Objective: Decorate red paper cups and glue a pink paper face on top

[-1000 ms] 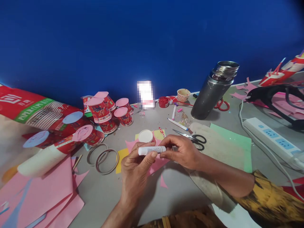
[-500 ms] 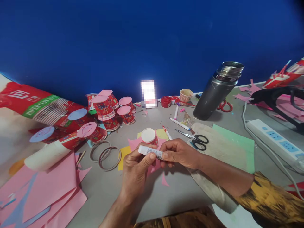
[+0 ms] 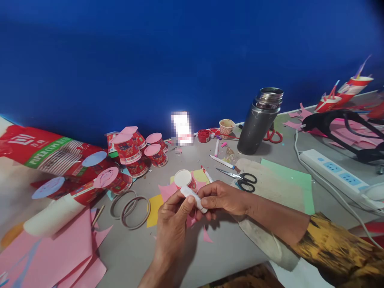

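Observation:
Between my two hands is a small white glue stick (image 3: 192, 197), tilted, with its far end up and to the left. My left hand (image 3: 175, 214) grips it with the thumb on top. The fingers of my right hand (image 3: 220, 199) are closed on its lower right end. Just beyond the glue stick, a red paper cup (image 3: 183, 178) stands upside down, white base up, partly hidden by it. Scraps of pink paper (image 3: 167, 193) and yellow paper (image 3: 154, 210) lie around and beneath the cup.
Black-handled scissors (image 3: 246, 180) lie right of my hands on a cloth (image 3: 270, 188). A dark flask (image 3: 258, 124) stands behind, near a power strip (image 3: 333, 172). To the left are decorated cups (image 3: 127, 148), tape rings (image 3: 136, 212) and pink sheets (image 3: 60, 252).
The glue stick has turned in my fingers, and its printed side no longer shows. Both hands still hold it. The whole view has shifted slightly.

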{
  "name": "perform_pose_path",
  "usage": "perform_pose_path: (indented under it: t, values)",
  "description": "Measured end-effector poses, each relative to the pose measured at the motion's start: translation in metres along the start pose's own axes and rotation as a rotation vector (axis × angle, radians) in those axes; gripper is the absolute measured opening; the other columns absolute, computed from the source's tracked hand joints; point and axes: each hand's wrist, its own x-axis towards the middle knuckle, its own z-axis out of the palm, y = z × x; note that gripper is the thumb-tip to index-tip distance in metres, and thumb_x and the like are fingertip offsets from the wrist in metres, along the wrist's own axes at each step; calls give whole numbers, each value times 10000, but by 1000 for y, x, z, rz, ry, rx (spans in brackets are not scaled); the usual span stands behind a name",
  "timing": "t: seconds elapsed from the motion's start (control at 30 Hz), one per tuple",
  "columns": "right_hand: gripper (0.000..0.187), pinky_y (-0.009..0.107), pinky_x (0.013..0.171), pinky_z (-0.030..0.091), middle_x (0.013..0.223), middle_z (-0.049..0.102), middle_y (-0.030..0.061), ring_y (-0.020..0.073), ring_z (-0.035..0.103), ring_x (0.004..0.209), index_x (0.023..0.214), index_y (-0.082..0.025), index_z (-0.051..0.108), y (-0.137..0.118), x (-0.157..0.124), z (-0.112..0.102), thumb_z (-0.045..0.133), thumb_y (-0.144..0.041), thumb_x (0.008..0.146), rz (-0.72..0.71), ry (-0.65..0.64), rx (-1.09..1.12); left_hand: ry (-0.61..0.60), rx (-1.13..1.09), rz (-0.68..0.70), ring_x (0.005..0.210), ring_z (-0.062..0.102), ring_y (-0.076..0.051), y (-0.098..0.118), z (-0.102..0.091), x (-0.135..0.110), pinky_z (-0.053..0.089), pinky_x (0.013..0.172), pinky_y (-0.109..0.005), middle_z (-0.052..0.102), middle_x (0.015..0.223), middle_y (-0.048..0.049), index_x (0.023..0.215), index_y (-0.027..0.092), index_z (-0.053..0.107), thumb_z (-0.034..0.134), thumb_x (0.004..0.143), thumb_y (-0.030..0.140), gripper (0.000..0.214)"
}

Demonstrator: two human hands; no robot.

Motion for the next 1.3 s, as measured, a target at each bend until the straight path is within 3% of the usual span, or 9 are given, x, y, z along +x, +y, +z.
perform_pose_path:
  t: [0.2, 0.33, 0.43, 0.63, 0.73, 0.83, 1.0, 1.17, 1.3]
  values:
    - [513, 218, 608, 536, 821, 786, 39, 119, 706, 652, 997, -146, 685, 0, 0, 1, 906, -561, 793, -28, -1, -44, 115, 341, 143, 595, 620, -156, 2, -13, 0, 533, 602, -280, 686, 681, -4, 913, 193, 759, 822, 839, 488, 310]
    - [509, 184, 504, 473, 781, 784, 43, 111, 673, 587, 939, -167, 638, -3, 2, -11, 888, -585, 789, -127, 218, 21, 227, 874, 593, 910, 720, -243, 6, -32, 7, 603, 810, -379, 750, 1068, -87, 1121, 241, 755, 740, 928, 421, 264]
    - [519, 173, 446, 416, 722, 764, 28, 96, 612, 520, 922, -171, 642, -6, 6, -23, 901, -584, 743, -153, 345, 54, 101, 1223, 811, 1267, 667, -341, 4, -48, 18, 550, 1074, -519, 684, 1356, -155, 1407, 241, 618, 673, 986, 355, 439]
    - [498, 167, 417, 356, 685, 745, 16, 74, 541, 484, 897, -165, 659, -6, 10, -34, 912, -554, 717, -159, 463, 44, -192, 1539, 908, 1472, 521, -451, -2, -70, 49, 489, 1134, -613, 516, 1594, -288, 1672, 146, 205, 728, 945, 485, 958]
    - [465, 176, 423, 363, 690, 745, 25, 76, 539, 484, 871, -167, 648, -4, 11, -36, 890, -545, 745, -160, 449, 30, -174, 1558, 918, 1465, 522, -462, 1, -76, 67, 459, 1156, -627, 532, 1572, -289, 1661, 155, 206, 788, 888, 518, 1034]
    - [434, 180, 436, 377, 719, 747, 32, 80, 561, 507, 866, -165, 650, -2, 13, -37, 881, -515, 753, -157, 455, 11, -100, 1538, 889, 1449, 524, -465, 3, -78, 81, 460, 1150, -638, 539, 1535, -288, 1619, 148, 285, 766, 897, 486, 931]
    - [404, 229, 515, 445, 809, 758, 42, 125, 618, 610, 938, -187, 630, -4, 11, -41, 829, -506, 789, -249, 570, -131, 41, 1358, 729, 1357, 554, -438, 6, -78, 88, 506, 1117, -645, 544, 1413, -256, 1549, 105, 417, 746, 852, 429, 836]
    - [248, 298, 746, 488, 981, 740, 67, 198, 667, 898, 1001, -188, 670, -14, 6, -54, 669, -428, 938, -322, 889, -768, 124, 1145, 629, 1337, 553, -426, 9, -87, 86, 530, 1099, -656, 546, 1419, -203, 1514, 171, 487, 764, 785, 364, 804]
    - [124, 320, 835, 454, 1029, 719, 98, 249, 650, 1035, 936, -179, 727, -20, 5, -58, 701, -301, 939, -67, 938, -1309, 190, 892, 546, 1359, 566, -376, 7, -91, 85, 586, 1074, -571, 425, 1515, -160, 1525, 263, 467, 799, 769, 344, 829]
